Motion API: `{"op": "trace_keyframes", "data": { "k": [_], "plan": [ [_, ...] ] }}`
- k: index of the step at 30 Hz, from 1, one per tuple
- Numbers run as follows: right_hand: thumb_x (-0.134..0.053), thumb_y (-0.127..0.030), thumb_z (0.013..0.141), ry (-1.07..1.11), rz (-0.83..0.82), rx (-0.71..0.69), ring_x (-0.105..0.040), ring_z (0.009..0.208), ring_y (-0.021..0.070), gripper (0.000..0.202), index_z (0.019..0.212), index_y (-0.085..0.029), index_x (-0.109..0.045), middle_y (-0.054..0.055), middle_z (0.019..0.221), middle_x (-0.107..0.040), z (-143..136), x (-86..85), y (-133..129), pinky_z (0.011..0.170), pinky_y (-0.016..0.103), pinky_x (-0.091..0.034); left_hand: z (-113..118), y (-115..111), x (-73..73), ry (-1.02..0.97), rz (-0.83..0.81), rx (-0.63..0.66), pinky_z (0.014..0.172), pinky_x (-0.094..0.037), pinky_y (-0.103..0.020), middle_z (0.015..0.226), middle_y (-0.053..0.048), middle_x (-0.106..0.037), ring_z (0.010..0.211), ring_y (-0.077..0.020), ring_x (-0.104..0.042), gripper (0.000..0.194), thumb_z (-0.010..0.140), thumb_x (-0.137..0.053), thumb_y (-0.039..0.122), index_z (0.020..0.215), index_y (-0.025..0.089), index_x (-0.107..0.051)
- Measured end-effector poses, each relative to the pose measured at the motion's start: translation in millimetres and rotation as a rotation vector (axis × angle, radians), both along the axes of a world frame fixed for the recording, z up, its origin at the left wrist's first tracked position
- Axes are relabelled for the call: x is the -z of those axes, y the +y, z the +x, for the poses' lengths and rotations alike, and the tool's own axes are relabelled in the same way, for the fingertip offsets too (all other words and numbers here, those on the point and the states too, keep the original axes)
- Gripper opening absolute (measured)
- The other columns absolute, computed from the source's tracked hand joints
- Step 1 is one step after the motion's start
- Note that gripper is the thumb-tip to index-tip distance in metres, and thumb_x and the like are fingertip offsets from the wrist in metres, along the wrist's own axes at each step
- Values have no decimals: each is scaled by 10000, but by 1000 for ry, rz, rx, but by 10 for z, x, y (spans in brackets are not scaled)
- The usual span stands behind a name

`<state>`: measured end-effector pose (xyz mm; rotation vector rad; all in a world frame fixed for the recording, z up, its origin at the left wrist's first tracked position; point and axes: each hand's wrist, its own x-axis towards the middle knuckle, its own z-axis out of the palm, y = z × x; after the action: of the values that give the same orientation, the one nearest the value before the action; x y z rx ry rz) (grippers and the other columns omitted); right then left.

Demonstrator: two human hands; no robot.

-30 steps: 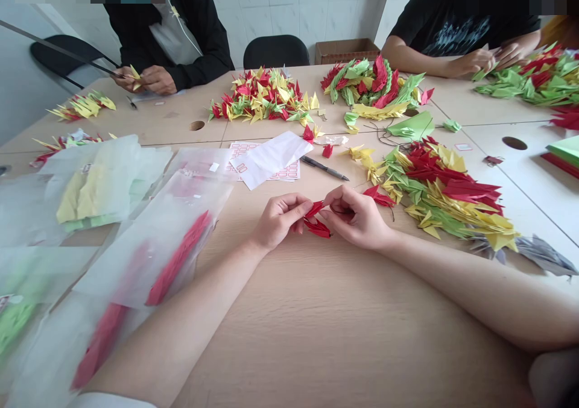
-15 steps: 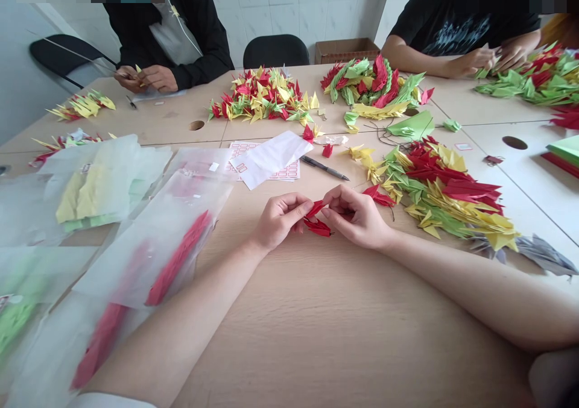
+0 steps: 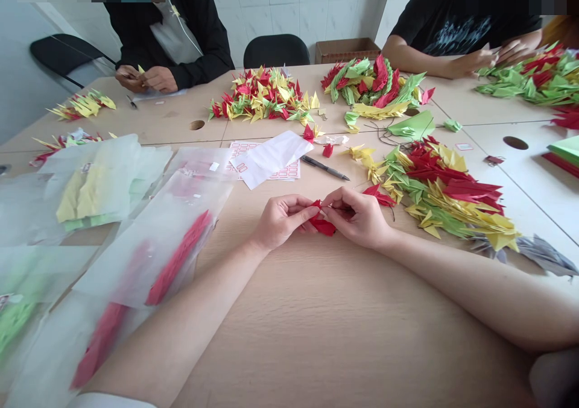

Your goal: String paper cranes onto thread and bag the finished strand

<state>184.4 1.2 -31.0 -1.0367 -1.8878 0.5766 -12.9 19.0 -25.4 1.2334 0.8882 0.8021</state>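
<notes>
My left hand (image 3: 279, 221) pinches a red folded-paper crane (image 3: 325, 227) between thumb and fingers, just above the table. My right hand (image 3: 360, 220) meets it from the other side, its thumb and forefinger closed at the crane's right edge. A thin dark line, perhaps a cord, shows by the right fingertips. Part of the crane is hidden behind the fingers. Just beyond my right hand lies another red folded-paper piece (image 3: 380, 196), at the end of a long pile of red, yellow and green paper cranes (image 3: 446, 188).
Plastic bags (image 3: 154, 233) with folded paper cover the left side. A pen (image 3: 324, 168) and white paper (image 3: 274, 158) lie ahead. More crane heaps (image 3: 266, 94) stand farther back. Two people sit across the table; one person's hands (image 3: 147, 78) hold small paper.
The red crane has turned between my fingers, and its red parts sit closer together. My right fingertips have shifted slightly on it. Both arms stay nearly in place.
</notes>
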Motion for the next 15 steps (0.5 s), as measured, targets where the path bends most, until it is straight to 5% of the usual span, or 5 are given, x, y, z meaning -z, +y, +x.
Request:
{"op": "trace_keyframes", "data": {
  "k": [6, 15],
  "plan": [
    [-597, -181, 882, -21, 37, -23, -538, 556, 85, 39, 909, -180, -626, 3, 720, -657, -7, -18, -4, 518, 196, -419, 13, 19, 2, -72, 12, -38, 518, -531, -197, 746, -29, -729, 542, -99, -648, 256, 770, -778, 343, 880, 126, -700],
    [-516, -209, 941, -20, -50, -61, -400, 488, 80, 120, 1044, -177, -569, -51, 608, -493, 10, -49, -7, 484, 206, -339, -1, 18, -32, -36, 57, -11, 519, -526, -220, 732, -29, -705, 533, -95, -605, 230, 773, -754, 334, 831, 121, -688]
  ]
}}
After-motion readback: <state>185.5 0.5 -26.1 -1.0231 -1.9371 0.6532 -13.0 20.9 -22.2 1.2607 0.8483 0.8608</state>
